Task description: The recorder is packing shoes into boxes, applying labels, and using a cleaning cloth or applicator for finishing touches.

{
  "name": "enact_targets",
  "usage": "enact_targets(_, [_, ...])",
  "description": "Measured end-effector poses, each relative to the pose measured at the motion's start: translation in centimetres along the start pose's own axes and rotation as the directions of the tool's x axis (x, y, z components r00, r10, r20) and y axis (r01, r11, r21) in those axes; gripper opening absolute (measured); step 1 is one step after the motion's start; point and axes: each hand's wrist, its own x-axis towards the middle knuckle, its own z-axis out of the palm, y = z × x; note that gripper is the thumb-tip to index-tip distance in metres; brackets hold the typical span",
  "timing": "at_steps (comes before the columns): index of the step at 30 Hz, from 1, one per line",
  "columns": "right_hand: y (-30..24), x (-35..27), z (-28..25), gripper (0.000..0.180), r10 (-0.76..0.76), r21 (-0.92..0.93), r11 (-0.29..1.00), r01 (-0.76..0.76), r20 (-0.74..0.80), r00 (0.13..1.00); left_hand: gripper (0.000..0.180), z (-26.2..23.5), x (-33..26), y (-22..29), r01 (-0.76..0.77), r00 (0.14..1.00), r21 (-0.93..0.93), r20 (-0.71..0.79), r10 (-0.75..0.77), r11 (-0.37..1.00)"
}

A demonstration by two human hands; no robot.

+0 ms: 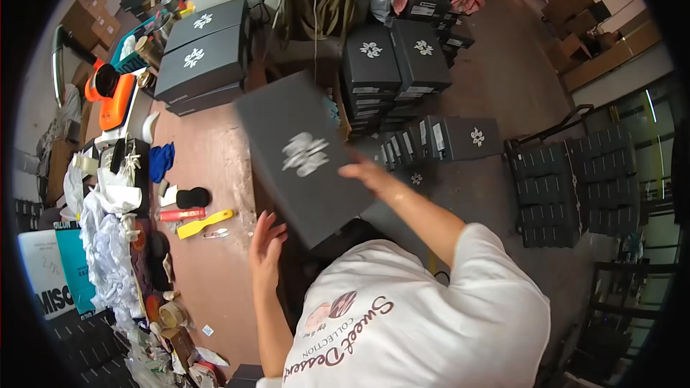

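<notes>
Our right hand (370, 175) is clamping the dark box (302, 126), left hand (267, 248) hovering free by the counter's (224, 273) right edge; we're guessing stiff, light, best gripped by long sides.

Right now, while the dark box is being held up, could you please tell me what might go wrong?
The dark box could slip or twist: only the right hand clearly grips it, at one side, while the left hand is open nearby. Its far end also looks close to the stacked boxes on the table, so it might bump them, though depth is hard to judge.
</notes>
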Motion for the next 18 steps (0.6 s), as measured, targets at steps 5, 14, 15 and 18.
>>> enact_targets(5, [-6.3, -12.4, -19.0, 0.055, -0.038, 0.233, 0.91, 0.344, -0.777, 0.628, 0.054, 10.5, 5.1, -3.0, -0.025, 0.965, 0.423, 0.246, -0.089, 0.906])
enact_targets(14, [4.2, -11.5, -40.0, 0.087, 0.301, 0.448, 0.802, 0.394, -0.874, 0.381, 0.046, 11.5, 5.5, -6.4, 0.045, 0.913, 0.809, 0.205, -0.352, 0.587])
enact_targets(15, [4.7, -11.0, -39.5, 0.092, 0.289, 0.441, 0.813, 0.38, -0.872, 0.395, 0.046, 11.1, 5.3, -6.4, 0.046, 0.915, 0.829, 0.188, -0.356, 0.558])
enact_targets(18, [6.8, -12.1, -41.0, 0.099, 0.328, 0.514, 0.708, 0.484, -0.847, 0.419, 0.044, 10.9, 5.7, -7.3, 0.109, 0.912, 0.846, 0.124, -0.39, 0.523])
